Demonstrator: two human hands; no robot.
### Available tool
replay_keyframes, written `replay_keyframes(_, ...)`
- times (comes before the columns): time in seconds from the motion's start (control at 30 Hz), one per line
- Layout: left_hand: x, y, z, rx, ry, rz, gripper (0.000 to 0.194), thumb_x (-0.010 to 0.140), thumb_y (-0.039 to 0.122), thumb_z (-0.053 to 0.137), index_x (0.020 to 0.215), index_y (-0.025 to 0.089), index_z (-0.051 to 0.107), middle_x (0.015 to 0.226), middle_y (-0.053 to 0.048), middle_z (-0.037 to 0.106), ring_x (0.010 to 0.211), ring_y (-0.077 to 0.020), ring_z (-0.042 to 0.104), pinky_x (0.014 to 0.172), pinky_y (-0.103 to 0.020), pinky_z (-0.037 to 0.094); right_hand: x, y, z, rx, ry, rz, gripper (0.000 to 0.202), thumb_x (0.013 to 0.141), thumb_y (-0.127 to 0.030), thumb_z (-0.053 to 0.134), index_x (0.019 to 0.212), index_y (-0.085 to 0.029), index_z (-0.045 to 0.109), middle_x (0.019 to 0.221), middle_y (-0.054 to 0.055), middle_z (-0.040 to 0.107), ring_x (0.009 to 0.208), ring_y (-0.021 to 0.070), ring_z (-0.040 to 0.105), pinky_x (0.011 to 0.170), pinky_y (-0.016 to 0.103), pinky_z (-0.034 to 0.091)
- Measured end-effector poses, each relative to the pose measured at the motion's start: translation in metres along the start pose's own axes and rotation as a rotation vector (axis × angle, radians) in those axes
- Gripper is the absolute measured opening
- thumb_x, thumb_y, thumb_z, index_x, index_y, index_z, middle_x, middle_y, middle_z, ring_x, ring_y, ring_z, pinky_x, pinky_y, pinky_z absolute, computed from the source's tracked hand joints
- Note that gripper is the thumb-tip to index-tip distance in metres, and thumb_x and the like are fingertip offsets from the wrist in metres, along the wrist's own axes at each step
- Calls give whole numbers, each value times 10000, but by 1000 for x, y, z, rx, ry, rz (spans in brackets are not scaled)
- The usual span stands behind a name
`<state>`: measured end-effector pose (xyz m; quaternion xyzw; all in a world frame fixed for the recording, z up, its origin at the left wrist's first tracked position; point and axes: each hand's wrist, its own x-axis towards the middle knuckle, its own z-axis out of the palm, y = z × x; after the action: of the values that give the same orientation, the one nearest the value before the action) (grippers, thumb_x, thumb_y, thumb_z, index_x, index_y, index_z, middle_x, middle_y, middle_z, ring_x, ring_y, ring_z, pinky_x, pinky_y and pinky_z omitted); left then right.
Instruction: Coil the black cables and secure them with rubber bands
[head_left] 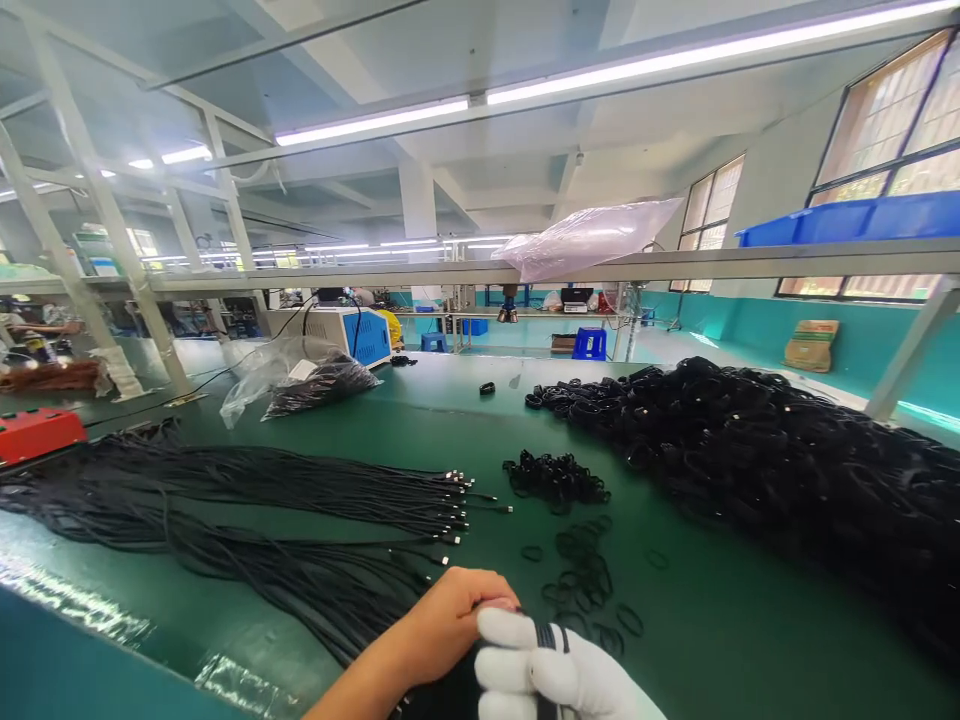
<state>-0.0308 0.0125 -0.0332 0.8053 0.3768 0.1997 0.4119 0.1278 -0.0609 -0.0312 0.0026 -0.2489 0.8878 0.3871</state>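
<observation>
My left hand (446, 620), bare, is closed at the bottom centre, its fingertips partly hidden behind my right hand. My right hand (540, 665) wears a white glove and has its fingers curled in, with black bands looped round one finger. Both hands close on a dark bundle that looks like black cable (450, 695), mostly hidden beneath them. To the left lie long black cables (300, 490) with metal plugs at their near ends. Loose black rubber bands (585, 570) lie just beyond my right hand, with a denser heap of small black bands (555, 478) behind them.
A large pile of coiled black cables (750, 450) fills the right side of the green table (420, 425). A plastic bag of black items (322, 385), a blue-and-white machine (356, 335) and a red device (41, 435) stand leftward. An overhead shelf (420, 275) crosses the view.
</observation>
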Motion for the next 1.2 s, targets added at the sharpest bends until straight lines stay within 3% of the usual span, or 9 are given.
replay_keyframes(0.13, -4, -3, 0, 517, 158, -22, 296, 910, 234, 355, 801, 186, 626, 785, 5, 643, 744, -151, 575, 699, -248, 400, -2, -18, -3, 13, 348, -265, 396, 631, -210, 811, 994, -150, 662, 819, 29, 669, 733, 141, 604, 783, 327, 449)
replay_keyframes(0.23, -11, 3, 14, 775, 208, 8, 304, 921, 203, 328, 814, 211, 613, 783, 2, 645, 695, -153, 599, 659, -248, 391, -7, -34, -13, -1, 519, -384, 476, 570, -260, 848, 1004, -158, 683, 1119, 110, 664, 1025, 251, 609, 973, 422, 398)
replay_keyframes(0.43, -16, 10, 60, 975, 327, 212, 166, 812, 102, 460, 727, 213, 551, 675, 20, 626, 577, -147, 577, 564, -273, 331, -5, -32, -26, -134, 647, -438, 537, 546, -293, 857, 1024, -137, 668, 1097, 145, 670, 1008, 285, 625, 983, 462, 393)
replay_keyframes(0.57, -9, 16, 56, 1047, 362, 429, 121, 782, 117, 540, 689, 191, 517, 664, 11, 619, 567, -154, 535, 572, -292, 317, -6, -19, -37, -350, 737, -392, 559, 584, -308, 837, 1076, -139, 632, 1000, 132, 696, 891, 255, 653, 889, 413, 443)
replay_keyframes(0.67, -3, 30, 30, 1065, 248, 574, 143, 794, 226, 620, 699, 189, 519, 684, 14, 613, 619, -160, 523, 654, -314, 350, -12, -16, -42, -434, 594, -219, 493, 630, -317, 806, 1053, -127, 638, 943, 105, 688, 879, 225, 628, 836, 367, 452)
replay_keyframes(0.8, 3, 50, 1, 833, -2, 500, 153, 747, 267, 716, 756, 204, 577, 724, 55, 616, 671, -116, 534, 709, -255, 379, -20, -16, -41, -373, 222, 86, 451, 690, -328, 756, 1033, -63, 629, 924, 135, 658, 790, 202, 620, 823, 399, 436)
replay_keyframes(0.97, 6, 61, -6, 700, -67, 456, 76, 763, 186, 697, 721, 208, 638, 809, 22, 636, 820, -147, 540, 742, -242, 382, -26, -11, -54, -310, 161, 153, 388, 706, -259, 710, 1002, -18, 638, 832, 153, 677, 732, 182, 634, 729, 316, 436)
replay_keyframes(1.07, 6, 61, -6, 495, -138, 250, 112, 757, 167, 656, 658, 194, 611, 675, 30, 583, 706, -137, 522, 641, -230, 384, -31, -10, -55, -264, 169, 166, 352, 729, -246, 665, 974, 7, 652, 727, 144, 688, 662, 169, 646, 615, 247, 430)
replay_keyframes(1.2, 7, 52, 4, -143, -258, -171, 102, 766, 272, 556, 724, 198, 499, 530, 74, 469, 458, -91, 411, 420, -181, 299, -34, -14, -44, -166, 95, 74, 291, 739, -261, 677, 898, -18, 672, 667, 84, 679, 622, 138, 651, 570, 208, 439)
